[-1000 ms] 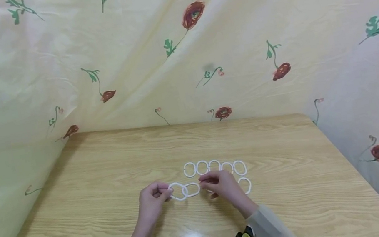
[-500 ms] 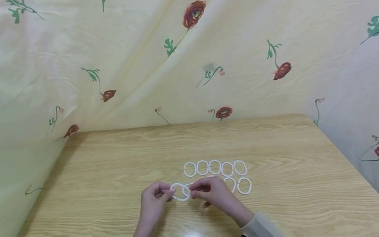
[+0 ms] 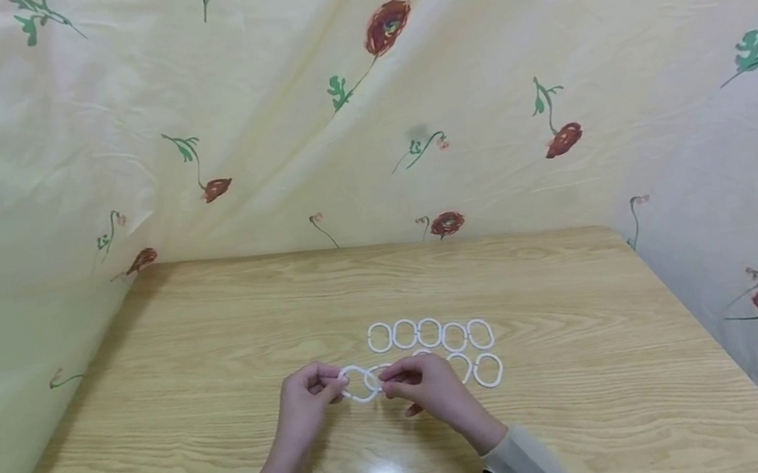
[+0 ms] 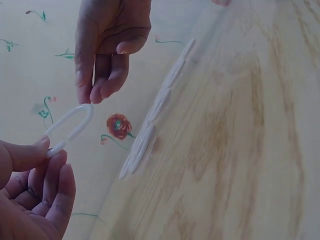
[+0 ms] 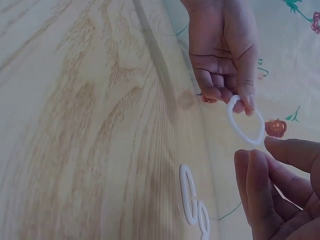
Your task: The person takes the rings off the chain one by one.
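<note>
My left hand (image 3: 303, 398) pinches a white plastic shower curtain ring (image 3: 360, 399) between thumb and fingers, raised above the table. The ring is oval, and the left wrist view shows a small break in its side near the thumb. My right hand (image 3: 429, 382) is at the ring's other end, its fingertips at or touching the rim. In the right wrist view, the right thumb and fingers (image 5: 256, 172) stand slightly apart. Behind the held ring, another ring (image 3: 381, 367) appears on the table, partly covered by the right fingers.
Several more white rings (image 3: 403, 322) lie in two rows on the wooden table (image 3: 227, 322), just beyond and right of my hands. The right hand hides part of the nearer row. Flowered cloth (image 3: 267, 121) hangs round the table's back and sides.
My right hand has moved left from beside the rings on the table to the end of the held ring, then stayed nearly still. The left hand has hardly moved.
</note>
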Tool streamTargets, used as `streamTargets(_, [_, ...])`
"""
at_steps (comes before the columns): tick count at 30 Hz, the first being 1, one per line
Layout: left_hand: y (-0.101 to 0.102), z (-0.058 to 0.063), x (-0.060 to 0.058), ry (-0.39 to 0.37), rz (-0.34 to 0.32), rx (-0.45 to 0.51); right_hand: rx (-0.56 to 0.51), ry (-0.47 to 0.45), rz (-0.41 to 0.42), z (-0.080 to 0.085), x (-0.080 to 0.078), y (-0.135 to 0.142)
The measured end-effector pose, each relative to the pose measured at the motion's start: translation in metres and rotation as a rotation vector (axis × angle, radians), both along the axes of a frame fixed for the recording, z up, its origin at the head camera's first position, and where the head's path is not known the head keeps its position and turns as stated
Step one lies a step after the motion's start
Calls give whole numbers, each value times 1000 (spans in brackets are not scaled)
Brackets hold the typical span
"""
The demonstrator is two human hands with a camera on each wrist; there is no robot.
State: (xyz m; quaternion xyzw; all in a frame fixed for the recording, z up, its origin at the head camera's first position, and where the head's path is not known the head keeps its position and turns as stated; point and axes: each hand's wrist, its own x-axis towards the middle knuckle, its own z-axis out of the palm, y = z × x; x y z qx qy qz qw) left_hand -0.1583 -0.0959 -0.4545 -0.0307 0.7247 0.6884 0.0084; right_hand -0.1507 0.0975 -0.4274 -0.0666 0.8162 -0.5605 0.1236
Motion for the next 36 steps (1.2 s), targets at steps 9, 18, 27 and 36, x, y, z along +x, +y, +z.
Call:
streamTargets(9, [1, -5, 1, -41, -63, -81, -2, -5, -33, -2, 0, 7])
streamTargets(18, [-1, -6, 5, -34, -249, -200, 7, 1, -98, -5, 0, 21])
streamTargets(27, [7, -5, 5, -49, -367, -214, 19, -25, -119, -9, 5, 32])
streamTargets(36, [18, -9, 2, -49, -391, -196, 14, -41, -132, -8, 8, 38])
